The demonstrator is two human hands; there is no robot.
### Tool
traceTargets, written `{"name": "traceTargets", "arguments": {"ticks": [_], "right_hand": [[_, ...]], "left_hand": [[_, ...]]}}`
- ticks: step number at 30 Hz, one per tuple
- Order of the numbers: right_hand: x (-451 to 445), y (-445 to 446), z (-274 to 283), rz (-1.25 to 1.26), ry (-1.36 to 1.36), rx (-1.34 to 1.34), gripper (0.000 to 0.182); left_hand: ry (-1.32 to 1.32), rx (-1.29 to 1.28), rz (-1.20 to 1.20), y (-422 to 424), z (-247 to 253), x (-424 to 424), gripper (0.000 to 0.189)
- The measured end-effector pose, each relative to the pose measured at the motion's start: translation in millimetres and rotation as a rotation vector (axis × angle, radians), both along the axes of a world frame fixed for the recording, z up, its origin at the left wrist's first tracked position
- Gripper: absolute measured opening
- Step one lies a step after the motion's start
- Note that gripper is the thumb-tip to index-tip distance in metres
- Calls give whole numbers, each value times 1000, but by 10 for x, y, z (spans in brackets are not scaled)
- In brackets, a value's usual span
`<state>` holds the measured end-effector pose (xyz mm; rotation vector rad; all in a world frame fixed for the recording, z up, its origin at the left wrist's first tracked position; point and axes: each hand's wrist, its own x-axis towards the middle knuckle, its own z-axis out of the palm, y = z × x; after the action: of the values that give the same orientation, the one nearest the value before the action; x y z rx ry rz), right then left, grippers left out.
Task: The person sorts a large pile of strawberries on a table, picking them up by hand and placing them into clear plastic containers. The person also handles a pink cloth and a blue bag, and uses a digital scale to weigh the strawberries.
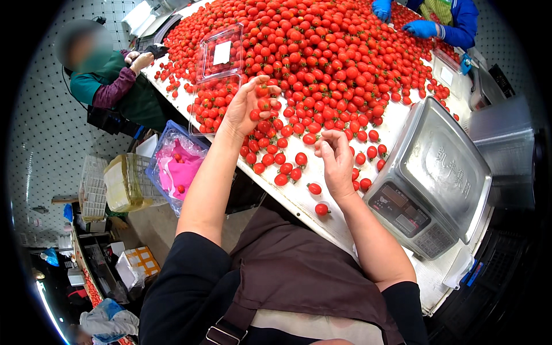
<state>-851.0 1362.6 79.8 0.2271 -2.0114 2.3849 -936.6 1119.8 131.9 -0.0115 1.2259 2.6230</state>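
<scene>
Several cherry tomatoes sit in the curled fingers of my left hand (248, 105), which is raised beside an open clear plastic clamshell box (220, 52). The lower half of the box holds cherry tomatoes, and its lid, bearing a white label, stands folded back. My right hand (336, 161) is over the white table (302, 192), thumb and fingertips close together beside a cherry tomato (309, 138); whether it touches that tomato or holds anything, I cannot tell. A large heap of cherry tomatoes (319, 51) spreads beyond both hands.
At the right stands a digital scale (444, 164) with a steel pan, near stacked clear containers (502, 146). Below the table's left edge is a blue crate (172, 129) with pink material. A person in green (112, 82) works at the left; blue-gloved hands (419, 29) are across the heap.
</scene>
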Motion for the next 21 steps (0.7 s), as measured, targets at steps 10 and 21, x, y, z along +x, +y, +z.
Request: {"name": "traceTargets", "arguments": {"ticks": [10, 21], "right_hand": [[-4, 19, 20, 9, -16, -23, 24], [-4, -8, 12, -3, -35, -51, 18]], "left_hand": [[530, -2007, -29, 132, -159, -292, 18], [634, -2368, -435, 267, -321, 32, 23]]}}
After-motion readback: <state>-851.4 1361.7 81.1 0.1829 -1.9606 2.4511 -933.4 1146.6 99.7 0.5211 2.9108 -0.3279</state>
